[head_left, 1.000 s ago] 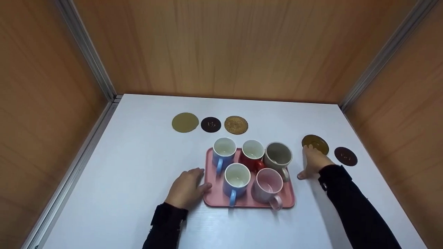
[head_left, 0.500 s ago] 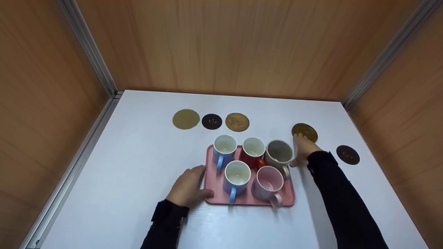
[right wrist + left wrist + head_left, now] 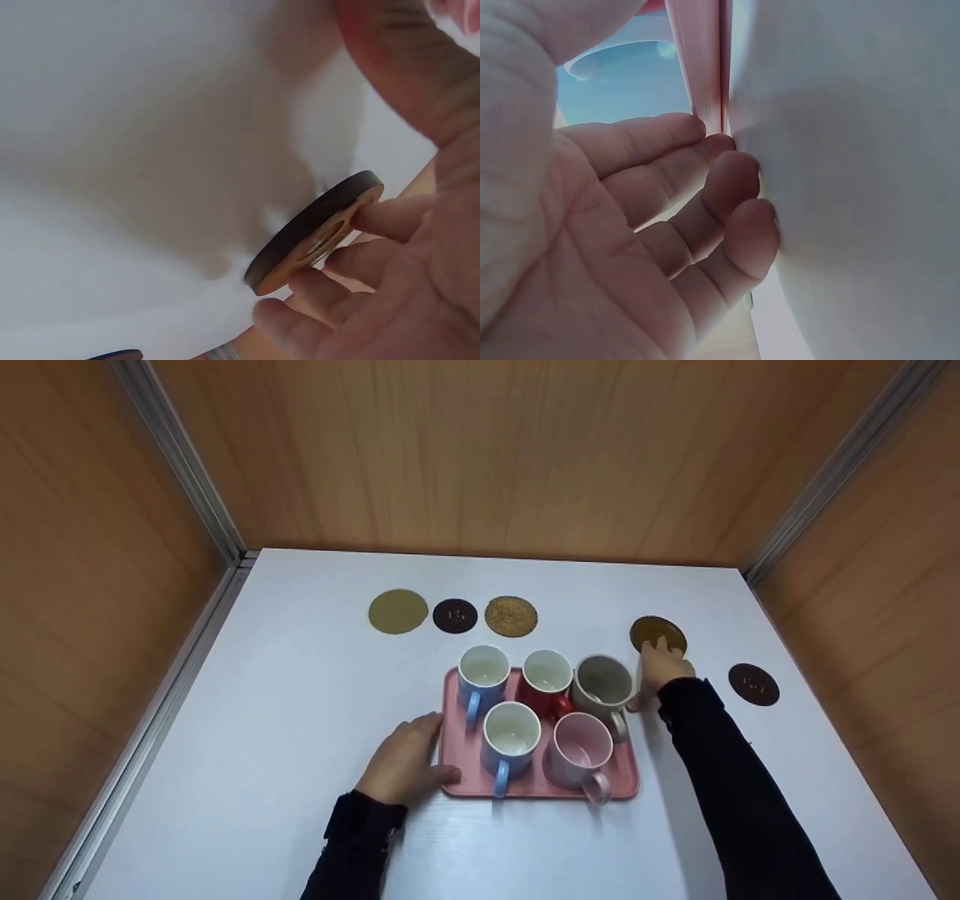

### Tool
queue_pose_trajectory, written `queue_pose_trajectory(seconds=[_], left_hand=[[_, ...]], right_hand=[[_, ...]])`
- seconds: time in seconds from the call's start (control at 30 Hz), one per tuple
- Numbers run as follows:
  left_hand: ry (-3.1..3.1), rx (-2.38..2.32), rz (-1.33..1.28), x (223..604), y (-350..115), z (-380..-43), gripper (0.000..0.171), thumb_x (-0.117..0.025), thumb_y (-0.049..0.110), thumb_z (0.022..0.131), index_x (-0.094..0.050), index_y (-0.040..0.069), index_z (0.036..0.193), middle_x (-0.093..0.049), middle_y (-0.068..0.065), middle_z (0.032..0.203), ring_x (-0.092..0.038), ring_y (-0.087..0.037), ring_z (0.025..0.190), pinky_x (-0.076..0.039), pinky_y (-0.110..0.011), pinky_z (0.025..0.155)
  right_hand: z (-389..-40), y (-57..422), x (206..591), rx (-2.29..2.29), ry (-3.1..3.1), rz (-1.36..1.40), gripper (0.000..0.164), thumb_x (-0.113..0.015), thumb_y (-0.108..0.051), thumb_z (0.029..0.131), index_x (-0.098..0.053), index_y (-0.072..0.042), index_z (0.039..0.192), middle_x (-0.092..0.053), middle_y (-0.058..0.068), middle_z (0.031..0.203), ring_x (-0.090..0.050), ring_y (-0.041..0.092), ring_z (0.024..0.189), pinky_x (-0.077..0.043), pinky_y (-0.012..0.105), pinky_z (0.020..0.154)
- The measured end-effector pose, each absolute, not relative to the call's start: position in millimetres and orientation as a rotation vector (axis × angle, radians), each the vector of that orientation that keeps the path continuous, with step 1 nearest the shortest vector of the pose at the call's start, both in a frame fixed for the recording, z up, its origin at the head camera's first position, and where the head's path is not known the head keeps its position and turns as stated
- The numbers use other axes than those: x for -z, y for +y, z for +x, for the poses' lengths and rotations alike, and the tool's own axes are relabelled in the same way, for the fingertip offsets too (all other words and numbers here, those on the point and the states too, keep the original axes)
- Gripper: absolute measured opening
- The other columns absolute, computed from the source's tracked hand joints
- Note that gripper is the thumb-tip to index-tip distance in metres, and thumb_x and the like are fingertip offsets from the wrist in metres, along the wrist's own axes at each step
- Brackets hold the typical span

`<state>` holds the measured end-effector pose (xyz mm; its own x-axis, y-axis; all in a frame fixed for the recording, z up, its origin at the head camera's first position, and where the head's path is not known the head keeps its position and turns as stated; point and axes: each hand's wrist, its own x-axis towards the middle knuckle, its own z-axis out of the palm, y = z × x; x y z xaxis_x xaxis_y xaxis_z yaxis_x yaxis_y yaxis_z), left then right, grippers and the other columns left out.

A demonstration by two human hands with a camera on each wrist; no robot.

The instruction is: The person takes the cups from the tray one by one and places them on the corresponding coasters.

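Observation:
In the head view my left hand [image 3: 401, 763] rests at the left side of a pink tray [image 3: 459, 780], thumb over its near left corner. The left wrist view shows relaxed fingers [image 3: 742, 240] with tips at the tray's edge and the tabletop. The tray bears several mugs: two blue ones, a red mug [image 3: 541, 697], a grey mug [image 3: 600, 690] and a pink mug [image 3: 576, 757]. My right hand [image 3: 663, 669] touches a round brown coaster [image 3: 651, 628] beyond the tray's right side. In the right wrist view its fingertips lie on the coaster's top, thumb held apart.
At the back of the white table [image 3: 262, 682] lie an olive coaster [image 3: 398, 611], a dark coaster [image 3: 455, 616] and a woven-looking coaster [image 3: 511, 616]. Another dark coaster [image 3: 754, 684] lies to the right. Wood-grain panels [image 3: 480, 457] enclose the back and sides.
My right hand has slid the brown coaster left and away from me, apart from the dark coaster, and its fingers now reach further over it. My left hand stays at the tray.

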<state>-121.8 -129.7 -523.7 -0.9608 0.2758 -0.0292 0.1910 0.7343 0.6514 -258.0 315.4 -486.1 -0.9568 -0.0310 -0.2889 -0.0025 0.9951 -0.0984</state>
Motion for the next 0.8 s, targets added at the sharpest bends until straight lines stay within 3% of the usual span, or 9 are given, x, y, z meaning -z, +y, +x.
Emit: queue_pose_trajectory(seconds=[0.17,0.43,0.8], left_hand=[[2.805,-1.019,0.385,524.6,-130.0,-119.8,0.085,-0.094,0.031,0.080,-0.057,0.009,0.154,-0.066,-0.014,0.150,-0.061,-0.036,0.140,-0.046,-0.054,0.121],[2.826,-1.013,0.404,520.6,-130.7,-120.6,0.085,-0.094,0.029,0.080,-0.056,0.009,0.154,-0.067,-0.014,0.147,-0.063,-0.036,0.137,-0.048,-0.054,0.119],[2.820,-0.983,0.374,522.9,-127.5,-123.6,0.085,-0.094,0.029,0.080,-0.057,0.011,0.154,-0.067,-0.011,0.149,-0.062,-0.034,0.138,-0.047,-0.054,0.120]], right_hand=[[-253.1,306.5,479.3,0.092,2.835,-0.052,0.130,-0.104,-0.034,0.062,-0.032,0.018,0.156,-0.039,0.047,0.155,-0.041,0.068,0.139,-0.044,0.073,0.113],[-253.1,303.9,471.2,0.093,2.848,-0.094,0.131,-0.105,-0.034,0.062,-0.031,0.020,0.155,-0.040,0.049,0.153,-0.043,0.069,0.138,-0.045,0.073,0.112],[-256.9,308.2,482.6,-0.013,2.899,-0.251,0.131,-0.104,-0.029,0.060,-0.032,0.008,0.163,-0.037,0.038,0.164,-0.039,0.068,0.143,-0.044,0.075,0.112]])
